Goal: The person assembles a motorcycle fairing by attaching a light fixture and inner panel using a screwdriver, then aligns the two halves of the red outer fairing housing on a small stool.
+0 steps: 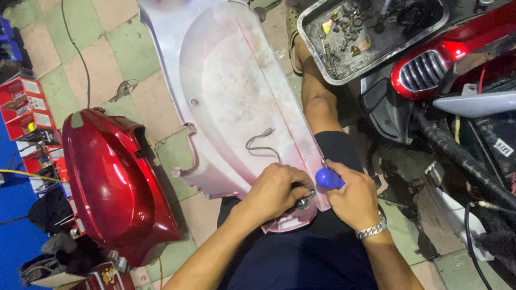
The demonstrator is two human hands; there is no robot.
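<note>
A large pale lilac scooter body panel [233, 78] lies across my lap, its inner side up, with a short grey wire [261, 144] on it. My left hand [275, 193] grips the panel's near end, fingers curled over a small metal part there. My right hand [353, 196], with a metal watch on the wrist, is shut on a screwdriver with a blue handle [329, 179], its tip pointing down at the same spot by my left hand.
A glossy red scooter panel [116, 187] lies on the tiled floor at the left. A metal tray [373, 23] with several screws and small parts sits at the top. The stripped red scooter [471, 65] with cables and battery stands at the right. Red boxes [25, 108] are far left.
</note>
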